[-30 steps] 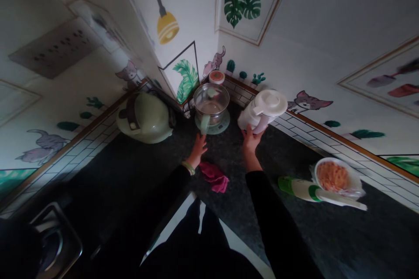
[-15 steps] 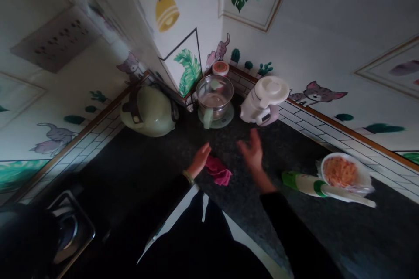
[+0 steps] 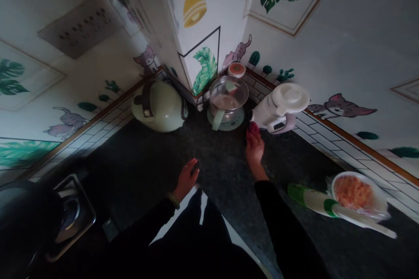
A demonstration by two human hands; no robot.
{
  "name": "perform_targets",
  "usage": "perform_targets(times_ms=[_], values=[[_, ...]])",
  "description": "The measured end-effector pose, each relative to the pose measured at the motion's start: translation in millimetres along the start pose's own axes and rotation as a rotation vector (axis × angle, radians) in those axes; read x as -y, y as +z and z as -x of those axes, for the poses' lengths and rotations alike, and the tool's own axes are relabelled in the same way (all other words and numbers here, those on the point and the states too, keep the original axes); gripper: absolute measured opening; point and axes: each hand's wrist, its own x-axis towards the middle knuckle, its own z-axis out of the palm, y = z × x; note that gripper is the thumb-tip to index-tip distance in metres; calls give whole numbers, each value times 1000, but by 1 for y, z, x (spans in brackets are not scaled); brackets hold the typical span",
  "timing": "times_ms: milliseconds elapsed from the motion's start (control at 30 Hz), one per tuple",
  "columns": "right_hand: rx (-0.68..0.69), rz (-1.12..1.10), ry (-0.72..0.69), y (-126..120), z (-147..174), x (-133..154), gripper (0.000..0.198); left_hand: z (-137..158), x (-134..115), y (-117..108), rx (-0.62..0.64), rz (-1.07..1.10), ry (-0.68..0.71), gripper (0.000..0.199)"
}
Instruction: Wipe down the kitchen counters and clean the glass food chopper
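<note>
My right hand (image 3: 255,150) is closed on a bunched magenta cloth (image 3: 252,130), which it presses to the dark countertop (image 3: 216,159) right by the base of a white blender jug (image 3: 278,109). Part of the cloth is hidden under the fingers. My left hand (image 3: 187,177) is above the counter near its front edge, fingers apart, holding nothing. Behind the hands, a clear pot with a pale green handle (image 3: 228,96) sits on a round base in the corner. To its left stands a sage green rice cooker (image 3: 165,107).
At the right lie a green and white bottle-like object (image 3: 314,200) and a bowl of shredded orange food (image 3: 355,192) in plastic wrap. A gas stove (image 3: 72,218) with a dark pan (image 3: 28,222) is at the left. A red-lidded jar (image 3: 236,69) stands behind the pot.
My right hand has taken hold of the magenta cloth and carried it forward and right to the blender jug's base. My left hand has drawn back to the left. The view has shifted slightly.
</note>
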Motion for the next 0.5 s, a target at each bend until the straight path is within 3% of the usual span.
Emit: perform_targets(times_ms=[67,200,267,367,500], values=[[0,-13,26,20,10,18,32,-2,3,-1,-20,-15,-7,44],[310,-264,-102,60,85,84,32,-17,-10,11,52,21,52,46],[416,-397,-77,63,109,105,31,-27,-21,18,103,47,86,48],[417,-586,65,33,107,98,30,-37,-37,24,127,67,137,52],[143,-590,222,-41,71,34,33,-40,-51,23,150,69,195,53]])
